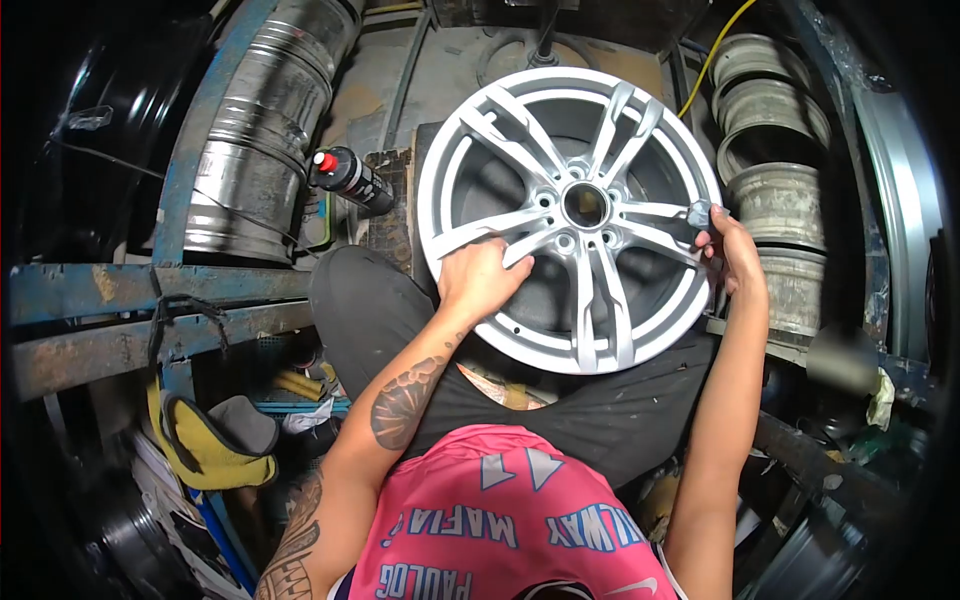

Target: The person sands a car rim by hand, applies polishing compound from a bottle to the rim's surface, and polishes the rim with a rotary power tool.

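Observation:
A silver alloy wheel (625, 212) with split double spokes and no tyre rests tilted in front of me, over my lap. My left hand (475, 277) is closed round one of its lower left spokes, with the fingertips hidden behind the metal. At the wheel's right edge, my right hand (736, 255) pinches a small grey folded piece (700, 214), which looks like sandpaper, against the outer end of a spoke. The other fingers of that hand curl by the rim. Left of the wheel stands a dark bottle (358, 182) with a red cap.
Bare metal wheel barrels (265, 130) are stacked on the left, and more barrels (775, 190) on the right. A blue rusty frame (90, 290) crosses the left side. Yellow-and-grey gloves or cloth (215, 440) hang below it. A yellow hose (715, 55) runs at upper right.

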The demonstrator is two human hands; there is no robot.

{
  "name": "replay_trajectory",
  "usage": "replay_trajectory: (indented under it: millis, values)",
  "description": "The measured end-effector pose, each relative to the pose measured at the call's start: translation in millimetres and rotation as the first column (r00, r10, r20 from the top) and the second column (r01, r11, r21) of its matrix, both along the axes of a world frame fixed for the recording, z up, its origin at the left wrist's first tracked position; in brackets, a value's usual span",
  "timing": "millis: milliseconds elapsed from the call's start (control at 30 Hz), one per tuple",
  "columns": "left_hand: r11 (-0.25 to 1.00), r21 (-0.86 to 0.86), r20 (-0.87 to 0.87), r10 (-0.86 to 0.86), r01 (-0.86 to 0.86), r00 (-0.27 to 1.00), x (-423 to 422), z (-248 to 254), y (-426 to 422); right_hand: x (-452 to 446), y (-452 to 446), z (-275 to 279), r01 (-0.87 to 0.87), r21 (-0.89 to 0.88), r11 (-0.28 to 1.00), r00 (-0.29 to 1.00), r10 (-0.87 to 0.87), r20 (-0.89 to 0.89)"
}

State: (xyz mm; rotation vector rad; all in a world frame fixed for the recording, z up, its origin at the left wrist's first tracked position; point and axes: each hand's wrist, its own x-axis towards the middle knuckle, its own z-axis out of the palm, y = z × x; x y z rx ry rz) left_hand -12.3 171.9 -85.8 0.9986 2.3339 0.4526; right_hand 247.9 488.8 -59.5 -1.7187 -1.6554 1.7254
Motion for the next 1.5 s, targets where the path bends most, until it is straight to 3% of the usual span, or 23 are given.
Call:
replay_trajectory:
  millis: [133,267,300,400,467,533,600,667,733,767,800,867,933,967,1067,1100,1233,1333,1367,1400,1500]
  values:
    - [0.99,-0.023,0.122,0.141,-0.139,0.982,46.1,5.6,-1.0,-30.3,34.8,-8.2,-0.007,0.299,0.954,0.999,0.016,-0.028]
    - [0.966,0.2,0.172,0.127,-0.161,0.977,95.6,-1.2,-10.7,-63.0,59.6,-31.1,0.001,0.38,0.925,0.989,0.056,-0.138]
    - [0.957,0.267,0.185,0.061,-0.11,0.981,100.3,-1.4,-15.1,-65.4,58.7,-33.8,-0.046,0.408,0.912,0.988,0.101,-0.114]
    - [0.94,0.305,-0.077,-0.137,0.154,0.988,107.2,8.0,-29.7,-63.7,53.4,-25.7,-0.109,0.427,0.898,0.988,0.144,-0.049]
    - [0.959,0.183,0.155,-0.247,0.218,0.956,75.8,46.4,-27.7,-59.0,44.3,-10.4,-0.137,0.426,0.894,0.987,0.16,-0.018]
    - [0.953,0.227,0.156,-0.237,0.199,0.959,25.3,59.7,-16.9,-49.2,38.3,-4.3,-0.168,0.484,0.859,0.986,0.153,0.072]
    - [0.911,0.359,-0.152,-0.157,0.203,0.976,-24.6,58.1,-0.3,-39.1,29.2,0.0,-0.161,0.539,0.827,0.985,0.104,0.134]
    - [0.918,0.277,-0.401,-0.158,0.284,0.902,-73.2,44.8,18.7,-30.3,13.7,3.1,-0.291,0.618,0.73,0.926,0.052,0.374]
    - [0.905,0.243,-0.362,-0.249,0.349,0.898,-99.5,26.6,28.9,-31.1,2.1,8.4,-0.414,0.493,0.765,0.845,0.121,0.521]
    - [0.905,0.206,-0.282,-0.309,0.372,0.908,-109.6,9.4,33.9,-31.9,-6.8,-0.9,-0.439,0.528,0.727,0.817,0.079,0.571]
    - [0.898,0.2,-0.318,-0.319,0.392,0.893,-107.2,4.2,35.6,-40.6,-21.9,9.9,-0.458,0.464,0.758,0.791,0.11,0.602]
    - [0.886,0.197,-0.387,-0.324,0.42,0.863,-101.1,-4.9,38.3,-55.0,-39.6,10.5,-0.432,0.428,0.794,0.81,0.133,0.571]
    - [0.884,0.191,-0.415,-0.321,0.426,0.852,-97.8,-13.5,38.8,-66.1,-38.5,-17.2,-0.31,0.485,0.818,0.913,0.113,0.393]
    - [0.886,0.176,-0.418,-0.328,0.43,0.847,-99.0,-13.0,38.9,-71.2,-42.7,-37.9,-0.166,0.619,0.768,0.948,-0.049,0.315]
    - [0.894,0.104,-0.468,-0.341,0.435,0.815,-96.5,-15.9,39.0,-73.1,-36.6,-41.4,0.183,0.271,0.945,0.977,-0.144,-0.157]
    - [0.9,0.078,-0.477,-0.344,0.428,0.809,-93.0,-13.4,39.9,-81.1,-47.8,-21.4,0.277,0.222,0.935,0.952,-0.235,-0.198]
    - [0.904,0.064,-0.445,-0.354,0.423,0.823,-92.2,-7.4,46.1,-100.2,-57.2,-27.5,0.419,0.176,0.891,0.833,-0.3,-0.465]
    - [0.922,-0.071,-0.325,-0.382,0.38,0.865,-90.2,11.8,54.0,-109.2,-58.6,-19.0,0.471,0.102,0.876,0.805,-0.379,-0.457]
    - [0.922,-0.015,-0.39,-0.362,0.387,0.847,-91.2,4.2,51.6,-109.9,-57.9,-15.5,0.45,0.103,0.887,0.807,-0.355,-0.472]
    - [0.932,-0.038,-0.351,-0.351,0.361,0.868,-87.7,11.1,51.6,-108.9,-53.2,-22.8,0.413,0.133,0.901,0.814,-0.301,-0.497]
    - [0.946,-0.097,-0.283,-0.325,0.31,0.902,-75.7,26.5,49.1,-105.5,-24.2,-55.7,0.282,0.326,0.903,0.933,-0.177,-0.315]
